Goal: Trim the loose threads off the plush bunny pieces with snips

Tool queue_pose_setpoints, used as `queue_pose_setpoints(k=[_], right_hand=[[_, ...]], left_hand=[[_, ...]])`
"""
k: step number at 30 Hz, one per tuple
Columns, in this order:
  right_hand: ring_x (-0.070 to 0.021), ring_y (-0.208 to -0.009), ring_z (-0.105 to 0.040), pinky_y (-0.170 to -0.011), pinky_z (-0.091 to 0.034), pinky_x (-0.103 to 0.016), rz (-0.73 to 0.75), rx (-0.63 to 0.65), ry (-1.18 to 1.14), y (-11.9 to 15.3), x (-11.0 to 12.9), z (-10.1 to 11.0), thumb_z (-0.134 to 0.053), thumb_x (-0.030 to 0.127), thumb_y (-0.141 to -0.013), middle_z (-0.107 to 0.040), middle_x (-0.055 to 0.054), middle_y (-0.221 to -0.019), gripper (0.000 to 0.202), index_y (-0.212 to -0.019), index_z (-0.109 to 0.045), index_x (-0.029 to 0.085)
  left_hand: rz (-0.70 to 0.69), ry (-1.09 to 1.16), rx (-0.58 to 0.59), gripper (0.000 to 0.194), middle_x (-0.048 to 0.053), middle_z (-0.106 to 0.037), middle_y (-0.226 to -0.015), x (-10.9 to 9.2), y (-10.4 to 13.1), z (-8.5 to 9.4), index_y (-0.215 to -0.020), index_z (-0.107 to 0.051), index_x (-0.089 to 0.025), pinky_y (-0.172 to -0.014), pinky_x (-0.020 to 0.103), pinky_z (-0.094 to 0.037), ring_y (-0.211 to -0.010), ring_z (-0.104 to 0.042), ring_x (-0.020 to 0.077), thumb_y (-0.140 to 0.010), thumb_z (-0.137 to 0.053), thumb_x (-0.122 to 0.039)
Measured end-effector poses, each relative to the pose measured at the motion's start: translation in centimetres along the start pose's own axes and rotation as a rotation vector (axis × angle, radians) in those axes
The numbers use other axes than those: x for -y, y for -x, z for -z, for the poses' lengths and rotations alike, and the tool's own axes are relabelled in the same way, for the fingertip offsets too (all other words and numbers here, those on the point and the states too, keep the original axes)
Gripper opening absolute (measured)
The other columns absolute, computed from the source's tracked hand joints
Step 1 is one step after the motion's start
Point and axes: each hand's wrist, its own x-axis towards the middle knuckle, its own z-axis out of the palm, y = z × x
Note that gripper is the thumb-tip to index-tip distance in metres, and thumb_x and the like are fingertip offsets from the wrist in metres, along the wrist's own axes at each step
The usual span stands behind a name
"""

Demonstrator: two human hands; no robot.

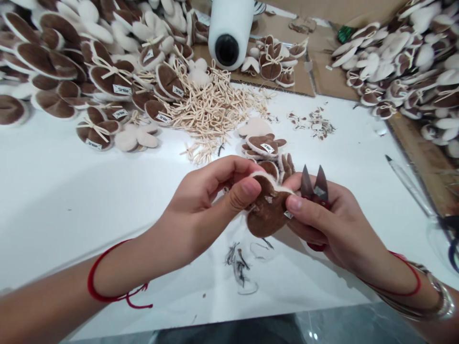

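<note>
A brown plush piece (268, 217) with a white fuzzy edge and a small white label is held up between both hands. My left hand (229, 196) pinches its upper left side between thumb and fingers. On its right side, my right hand (319, 215) grips it with the thumb in front. The same hand also holds small scissors (315, 191), blades apart and pointing up, with red handles partly hidden in the palm. Just beyond the fingers lie more brown and white plush pieces (265, 145), one with a label.
Cream bows (215, 102) form a heap behind, beside a large pile of plush pieces (53, 62). A white thread cone (231, 33) stands at the back. Dark thread scraps (239, 267) lie in front; tweezers (410, 184) and another plush pile (401, 57) are right.
</note>
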Motion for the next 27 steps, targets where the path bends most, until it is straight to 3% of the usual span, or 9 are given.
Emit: queue_pose_setpoints(k=[5,9,13,16,19,27], right_hand=[[-0.0046,-0.04,-0.018,-0.034,-0.014,-0.015,0.007,-0.02,-0.071,0.2,-0.2,-0.2,-0.067,0.035,-0.088,-0.027,0.012,-0.049,0.022,-0.077,-0.055,0.022],[-0.0054,-0.042,-0.021,-0.035,-0.016,-0.016,0.061,-0.105,0.014,0.5,-0.2,-0.4,-0.069,0.031,-0.087,-0.031,0.01,-0.051,0.019,-0.075,-0.057,0.022],[-0.0065,-0.043,-0.029,-0.037,-0.021,-0.019,0.154,-0.2,0.182,0.6,-0.3,-0.7,-0.067,0.031,-0.089,-0.04,0.008,-0.052,0.02,-0.074,-0.056,0.022],[-0.0068,-0.043,-0.03,-0.037,-0.023,-0.019,0.181,-0.259,0.242,0.5,-0.4,-0.7,-0.068,0.031,-0.088,-0.041,0.008,-0.051,0.019,-0.075,-0.057,0.022],[-0.0062,-0.04,-0.026,-0.036,-0.019,-0.018,0.114,-0.27,0.154,0.1,-0.2,-0.4,-0.069,0.031,-0.087,-0.035,0.01,-0.047,0.02,-0.073,-0.057,0.022],[-0.0057,-0.037,-0.023,-0.035,-0.016,-0.018,0.044,-0.296,0.049,-0.4,0.2,0.0,-0.069,0.031,-0.085,-0.029,0.011,-0.042,0.021,-0.071,-0.056,0.021]], left_hand=[[0.064,-0.051,0.093,0.016,0.002,-0.069,-0.081,-0.2,0.0,-0.1,-0.086,-0.07,-0.018,-0.065,0.024,-0.052,-0.075,-0.064,0.0157,-0.085,-0.067,-0.034],[0.139,-0.075,0.021,0.015,0.001,-0.067,-0.067,-0.4,-0.1,-0.1,-0.074,-0.067,-0.017,-0.051,0.023,-0.047,-0.061,-0.06,0.0145,-0.081,-0.069,-0.03],[0.172,-0.189,-0.085,0.03,-0.003,-0.056,-0.051,-0.5,-0.3,0.1,-0.057,-0.06,-0.017,-0.039,0.02,-0.034,-0.048,-0.049,0.0111,-0.072,-0.077,-0.036],[0.113,-0.286,-0.152,0.033,-0.004,-0.052,-0.046,-0.6,-0.4,0.2,-0.052,-0.06,-0.017,-0.037,0.019,-0.029,-0.044,-0.043,0.0084,-0.072,-0.078,-0.036],[0.004,-0.308,-0.156,0.025,-0.003,-0.06,-0.053,-0.8,-0.4,0.3,-0.059,-0.065,-0.017,-0.043,0.018,-0.036,-0.05,-0.048,0.0086,-0.079,-0.073,-0.029],[-0.086,-0.164,-0.195,0.022,-0.003,-0.059,-0.063,-0.5,-0.2,0.3,-0.069,-0.063,-0.018,-0.05,0.018,-0.043,-0.058,-0.052,0.0089,-0.09,-0.063,-0.026]])
